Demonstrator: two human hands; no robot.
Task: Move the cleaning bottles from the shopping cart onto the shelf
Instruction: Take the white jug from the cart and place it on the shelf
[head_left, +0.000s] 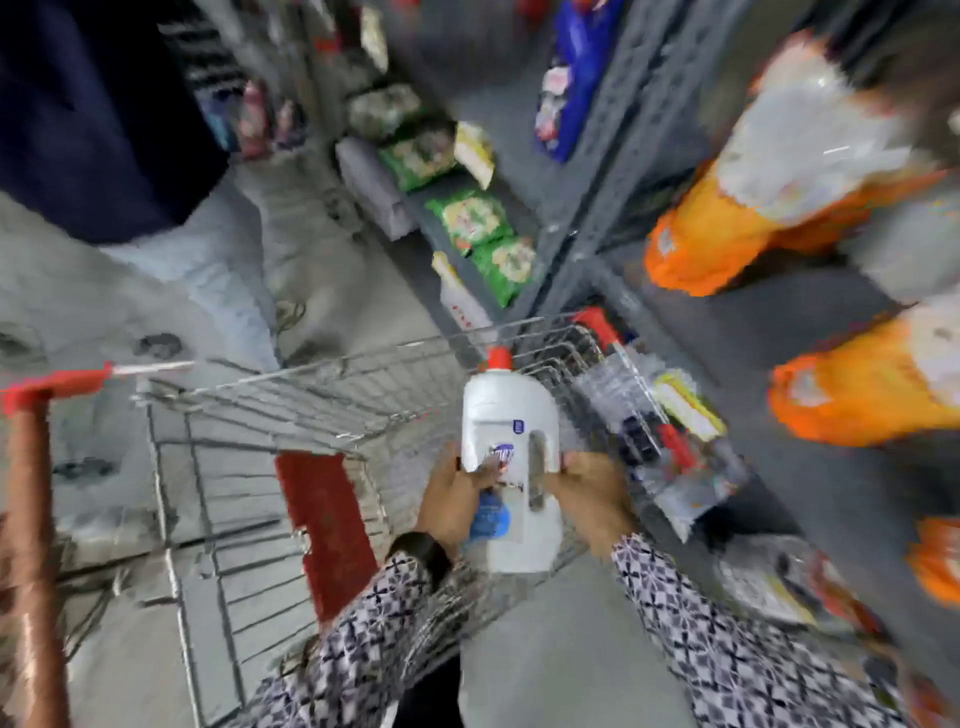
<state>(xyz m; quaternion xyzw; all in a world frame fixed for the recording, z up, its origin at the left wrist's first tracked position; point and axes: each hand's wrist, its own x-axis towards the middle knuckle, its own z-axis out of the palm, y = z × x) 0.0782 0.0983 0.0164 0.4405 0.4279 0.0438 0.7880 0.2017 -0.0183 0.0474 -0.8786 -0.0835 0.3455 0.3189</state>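
Frame is heavily motion-blurred; fine detail is unreliable.

Nearest, at 6 o'clock: two patterned sleeves (727, 649) are reaching forward into view. A dark band (421, 551) is sitting on the left wrist.

Left hand (452, 499) is gripping the left side of a white bottle (509, 441), fingers curled and pressed against the label. Right hand (592, 499) is gripping the bottle's right side beside the handle opening, fingers curled onto the body; blur is hiding individual fingertips.

The white bottle is being held between both hands above the shopping cart (249, 467), over its right-hand side, red cap (500, 357) pointing toward 12 o'clock. It is not on the shelf.

The cart's wire basket is extending toward 9 o'clock, a red panel (322, 525) lying inside it, red handle (57, 384) at the far left.

At 3 o'clock, grey shelf (779, 374) is carrying orange packages (852, 395).

At 12 o'clock, green bags (472, 218) are lying on a lower shelf board.
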